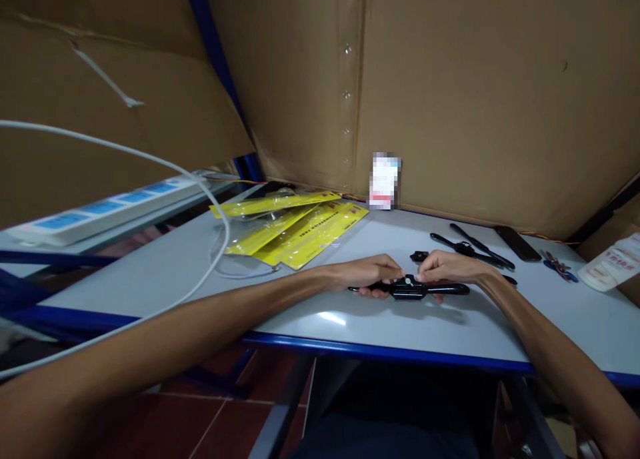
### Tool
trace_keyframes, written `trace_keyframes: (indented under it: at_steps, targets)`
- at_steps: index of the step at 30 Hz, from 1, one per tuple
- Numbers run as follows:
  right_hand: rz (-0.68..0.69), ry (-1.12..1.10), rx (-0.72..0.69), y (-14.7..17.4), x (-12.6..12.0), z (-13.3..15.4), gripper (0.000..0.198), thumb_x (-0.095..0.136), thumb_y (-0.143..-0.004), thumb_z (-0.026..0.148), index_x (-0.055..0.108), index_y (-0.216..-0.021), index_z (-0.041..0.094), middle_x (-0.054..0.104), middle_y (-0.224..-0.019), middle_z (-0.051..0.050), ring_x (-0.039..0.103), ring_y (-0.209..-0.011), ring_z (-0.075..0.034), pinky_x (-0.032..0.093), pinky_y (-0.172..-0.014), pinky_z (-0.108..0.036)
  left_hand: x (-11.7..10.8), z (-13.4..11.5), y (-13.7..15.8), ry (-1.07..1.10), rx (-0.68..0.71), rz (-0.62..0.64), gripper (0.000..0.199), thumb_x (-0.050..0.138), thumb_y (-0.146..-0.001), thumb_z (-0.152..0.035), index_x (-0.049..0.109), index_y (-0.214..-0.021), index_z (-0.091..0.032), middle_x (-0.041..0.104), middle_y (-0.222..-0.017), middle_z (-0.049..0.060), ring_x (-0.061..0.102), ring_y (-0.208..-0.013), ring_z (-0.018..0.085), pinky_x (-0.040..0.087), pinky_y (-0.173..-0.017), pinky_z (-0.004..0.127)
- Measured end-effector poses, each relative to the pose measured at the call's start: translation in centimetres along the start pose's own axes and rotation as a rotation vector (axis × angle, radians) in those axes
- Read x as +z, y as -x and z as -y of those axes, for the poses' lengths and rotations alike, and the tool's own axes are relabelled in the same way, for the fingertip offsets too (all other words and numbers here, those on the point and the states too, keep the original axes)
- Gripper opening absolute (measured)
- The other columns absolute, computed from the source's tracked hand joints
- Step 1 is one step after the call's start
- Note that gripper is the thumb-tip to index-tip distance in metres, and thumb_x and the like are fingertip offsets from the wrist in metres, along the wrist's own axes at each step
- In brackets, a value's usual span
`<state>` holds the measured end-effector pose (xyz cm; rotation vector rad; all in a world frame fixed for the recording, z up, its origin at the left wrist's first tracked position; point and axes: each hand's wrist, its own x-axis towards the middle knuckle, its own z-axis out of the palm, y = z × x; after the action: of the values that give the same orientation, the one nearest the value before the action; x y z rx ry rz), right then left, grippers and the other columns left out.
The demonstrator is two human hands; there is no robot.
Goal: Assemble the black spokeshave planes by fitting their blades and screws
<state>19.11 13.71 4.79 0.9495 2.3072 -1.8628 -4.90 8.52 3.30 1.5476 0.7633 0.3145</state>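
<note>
A black spokeshave (409,289) is held level just over the grey table, its small silver screw or plate facing me. My left hand (374,274) is closed round its left handle, with the thumb near the middle body. On the other side, my right hand (445,267) pinches at the top of the body beside the silver part, while the right handle sticks out below it. What lies between the right fingertips is hidden. Behind my hands sits a small black part (419,255). More black spokeshaves (467,248) lie behind my right hand, one partly covered by it.
Yellow woodworking-tool packages (310,229) with clear plastic are piled at the back left. A white power strip (115,209) and a looping white cable (227,225) are further left. A dark flat object (518,243), keys (557,265) and a white bottle (613,262) stand or lie at right.
</note>
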Motion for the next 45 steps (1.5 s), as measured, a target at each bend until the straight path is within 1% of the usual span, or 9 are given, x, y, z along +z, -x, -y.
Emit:
trace_keyframes:
  at_steps: [3,6,12,16,21,29,38,42,45]
  targets:
    - [0.006,0.066,-0.009,-0.1,-0.2,-0.1,0.045,0.07,-0.085,0.055,0.06,-0.065,0.017,0.045,-0.054,0.007,0.034,-0.046,-0.007,0.027,-0.044,-0.023,0.0,-0.1,0.0,-0.025,-0.011,0.01,0.052,0.06,-0.085,-0.066,0.043,-0.067,-0.02,0.043,-0.051,-0.006,0.025,-0.039,0.005,0.016,-0.035,0.02]
    - [0.025,0.183,-0.019,0.0,-0.4,0.0,0.043,0.07,-0.084,0.056,0.063,-0.069,0.016,0.054,-0.059,0.005,0.037,-0.045,-0.006,0.026,-0.043,-0.023,-0.1,-0.3,-0.1,-0.059,-0.042,0.025,0.049,0.06,-0.085,-0.063,0.043,-0.068,-0.02,0.045,-0.053,-0.006,0.027,-0.04,0.006,0.019,-0.035,0.019]
    - [0.054,0.239,-0.063,0.8,-1.0,0.6,0.042,0.062,-0.093,0.055,0.06,-0.075,0.016,0.058,-0.06,0.003,0.046,-0.052,-0.008,0.031,-0.049,-0.022,-0.3,-0.5,-0.2,-0.041,-0.003,0.08,0.035,0.06,-0.088,-0.048,0.048,-0.073,-0.018,0.046,-0.061,-0.005,0.033,-0.043,0.006,0.022,-0.038,0.019]
    - [0.168,0.207,0.032,1.7,-1.6,0.8,0.039,0.065,-0.091,0.053,0.064,-0.083,0.016,0.067,-0.063,0.0,0.056,-0.054,-0.011,0.04,-0.051,-0.023,-0.3,-0.5,-0.2,-0.02,0.014,0.068,0.034,0.059,-0.091,-0.046,0.05,-0.074,-0.017,0.046,-0.064,-0.004,0.032,-0.045,0.006,0.023,-0.04,0.02]
    - [0.129,0.228,0.07,2.2,-1.9,0.9,0.035,0.069,-0.089,0.049,0.071,-0.092,0.014,0.063,-0.056,0.003,0.055,-0.048,-0.011,0.041,-0.048,-0.023,-0.4,-0.4,-0.2,-0.023,0.032,0.054,0.042,0.056,-0.094,-0.051,0.05,-0.071,-0.017,0.043,-0.06,-0.005,0.03,-0.045,0.007,0.021,-0.041,0.02]
    - [0.156,0.224,0.043,2.0,-1.6,1.1,0.034,0.066,-0.091,0.047,0.071,-0.094,0.013,0.059,-0.054,0.004,0.052,-0.047,-0.01,0.039,-0.049,-0.024,-0.7,-0.2,-0.1,-0.018,0.054,0.073,0.04,0.057,-0.095,-0.049,0.051,-0.071,-0.017,0.043,-0.061,-0.005,0.029,-0.044,0.006,0.02,-0.039,0.021]
    - [0.175,0.252,0.022,1.9,-1.4,1.1,0.031,0.066,-0.092,0.045,0.07,-0.088,0.015,0.06,-0.053,0.005,0.051,-0.047,-0.009,0.036,-0.049,-0.023,-0.7,-0.2,-0.1,-0.024,0.052,0.074,0.039,0.059,-0.094,-0.048,0.05,-0.072,-0.016,0.045,-0.064,-0.005,0.028,-0.045,0.005,0.018,-0.039,0.02]
    - [0.131,0.247,0.047,1.8,-1.4,1.0,0.035,0.067,-0.09,0.049,0.069,-0.086,0.015,0.059,-0.055,0.004,0.052,-0.047,-0.01,0.039,-0.05,-0.024,-0.6,-0.5,0.0,-0.056,0.023,0.075,0.041,0.056,-0.095,-0.052,0.05,-0.075,-0.017,0.042,-0.062,-0.006,0.028,-0.046,0.006,0.019,-0.04,0.02]
    - [0.089,0.236,0.082,1.7,-1.3,0.9,0.048,0.058,-0.093,0.059,0.069,-0.088,0.013,0.062,-0.055,0.001,0.053,-0.046,-0.011,0.039,-0.049,-0.024,-0.6,-0.5,0.0,-0.087,0.029,0.079,0.039,0.06,-0.092,-0.052,0.05,-0.076,-0.018,0.042,-0.063,-0.006,0.03,-0.047,0.007,0.02,-0.04,0.02]
